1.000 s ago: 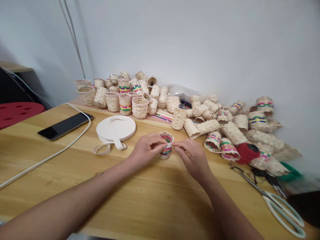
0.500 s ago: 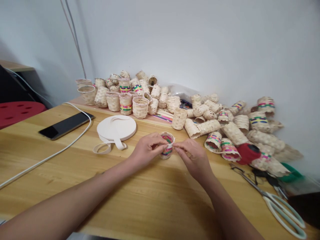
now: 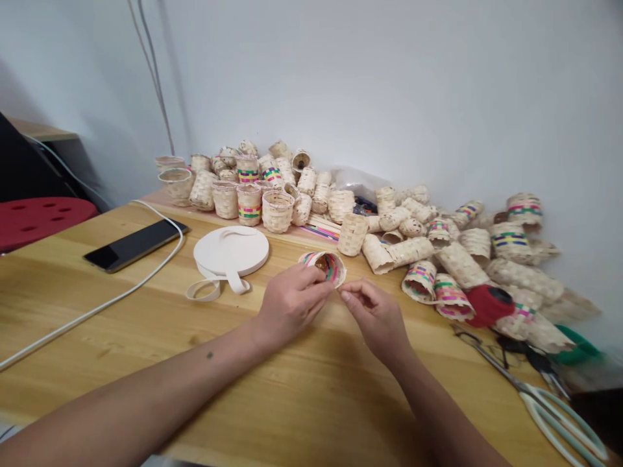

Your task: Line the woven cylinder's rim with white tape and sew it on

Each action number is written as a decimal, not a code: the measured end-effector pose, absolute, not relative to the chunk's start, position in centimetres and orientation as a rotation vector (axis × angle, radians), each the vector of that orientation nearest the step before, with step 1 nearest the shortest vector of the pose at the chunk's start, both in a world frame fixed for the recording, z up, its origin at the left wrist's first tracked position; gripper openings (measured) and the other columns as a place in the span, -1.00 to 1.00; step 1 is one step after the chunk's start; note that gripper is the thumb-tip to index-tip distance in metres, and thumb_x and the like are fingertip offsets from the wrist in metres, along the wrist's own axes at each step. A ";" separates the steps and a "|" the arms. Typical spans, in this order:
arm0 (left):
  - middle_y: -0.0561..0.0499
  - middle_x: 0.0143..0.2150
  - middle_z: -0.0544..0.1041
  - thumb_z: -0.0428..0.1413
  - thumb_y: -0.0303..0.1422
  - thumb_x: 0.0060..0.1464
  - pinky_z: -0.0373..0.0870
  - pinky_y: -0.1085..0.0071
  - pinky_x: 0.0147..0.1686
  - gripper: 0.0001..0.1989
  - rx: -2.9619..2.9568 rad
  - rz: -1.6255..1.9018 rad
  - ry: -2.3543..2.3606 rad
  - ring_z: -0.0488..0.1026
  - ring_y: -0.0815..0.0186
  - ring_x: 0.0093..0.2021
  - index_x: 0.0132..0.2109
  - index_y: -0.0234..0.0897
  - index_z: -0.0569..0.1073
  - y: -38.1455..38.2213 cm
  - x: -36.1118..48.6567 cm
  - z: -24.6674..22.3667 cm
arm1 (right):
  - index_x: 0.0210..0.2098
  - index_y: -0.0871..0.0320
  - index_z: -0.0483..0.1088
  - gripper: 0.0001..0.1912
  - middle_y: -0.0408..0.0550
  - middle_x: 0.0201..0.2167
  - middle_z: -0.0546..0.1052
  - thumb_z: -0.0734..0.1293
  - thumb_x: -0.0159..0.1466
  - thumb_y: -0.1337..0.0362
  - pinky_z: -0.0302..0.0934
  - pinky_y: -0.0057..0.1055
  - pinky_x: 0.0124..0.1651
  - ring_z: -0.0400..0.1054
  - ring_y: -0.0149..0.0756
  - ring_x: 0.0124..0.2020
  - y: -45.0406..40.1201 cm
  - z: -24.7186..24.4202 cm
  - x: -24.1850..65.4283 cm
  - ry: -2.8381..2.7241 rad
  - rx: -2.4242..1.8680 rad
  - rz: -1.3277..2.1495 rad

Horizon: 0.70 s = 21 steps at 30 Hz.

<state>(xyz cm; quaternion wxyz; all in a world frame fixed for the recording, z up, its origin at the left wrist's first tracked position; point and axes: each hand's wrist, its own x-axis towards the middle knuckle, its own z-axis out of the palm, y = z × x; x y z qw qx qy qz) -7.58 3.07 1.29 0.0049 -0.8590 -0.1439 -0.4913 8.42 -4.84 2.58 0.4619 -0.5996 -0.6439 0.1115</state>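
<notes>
A small woven basket [image 3: 331, 265] with pink and green bands lies tilted in front of me, its mouth turned toward me. My left hand [image 3: 294, 296] is closed on the near side of its rim, thumb and fingers pressed together. At the rim's right edge my right hand [image 3: 374, 316] pinches with thumb and forefinger; whether it holds the rim itself or a thin strip there, I cannot make out. Left of the hands lies a roll of cream tape [image 3: 232, 251], its loose end curled on the table.
Several woven baskets [image 3: 278, 211] stand in a cluster along the wall, with more heaped [image 3: 460, 263] at the right. A phone [image 3: 136, 245] and white cable [image 3: 146, 280] lie left. Scissors [image 3: 525, 389] lie at the right edge beside a red item [image 3: 487, 305]. A red stool [image 3: 43, 220] stands far left.
The basket has tipped from nearly upright so its mouth faces me. My left hand has turned, its back now more toward me. The whole view has shifted slightly.
</notes>
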 end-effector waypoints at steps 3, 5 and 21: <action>-0.02 -0.37 0.48 0.00 -0.47 0.21 0.20 0.43 -0.39 -0.82 -2.683 -1.500 -0.420 0.32 0.37 -0.37 -0.27 -0.32 0.51 3.0 -7.4 1.2 | -0.42 0.17 0.44 -0.80 -0.18 -0.59 0.37 0.29 0.18 0.16 0.06 -0.48 -0.53 0.15 -0.41 -0.58 -4.6 2.2 8.4 -1.462 -1.467 0.487; -0.01 -0.37 0.47 0.00 -0.46 0.22 0.20 0.43 -0.39 -0.81 -2.676 -1.475 -0.420 0.31 0.37 -0.37 -0.27 -0.31 0.51 3.1 -7.4 1.1 | -0.43 0.17 0.43 -0.78 -0.18 -0.60 0.35 0.30 0.16 0.13 0.06 -0.48 -0.53 0.15 -0.42 -0.59 -4.3 1.8 8.5 -1.399 -1.468 0.579; 0.00 -0.33 0.44 -0.03 -0.44 0.23 0.17 0.43 -0.38 -0.81 -2.656 -1.437 -0.410 0.29 0.37 -0.35 -0.19 -0.29 0.50 3.8 -7.7 1.1 | -0.37 0.16 0.52 -0.74 -0.17 -0.61 0.40 0.33 0.11 0.11 0.18 -0.48 -0.51 0.22 -0.41 -0.59 -3.9 1.9 9.4 -1.397 -1.459 0.673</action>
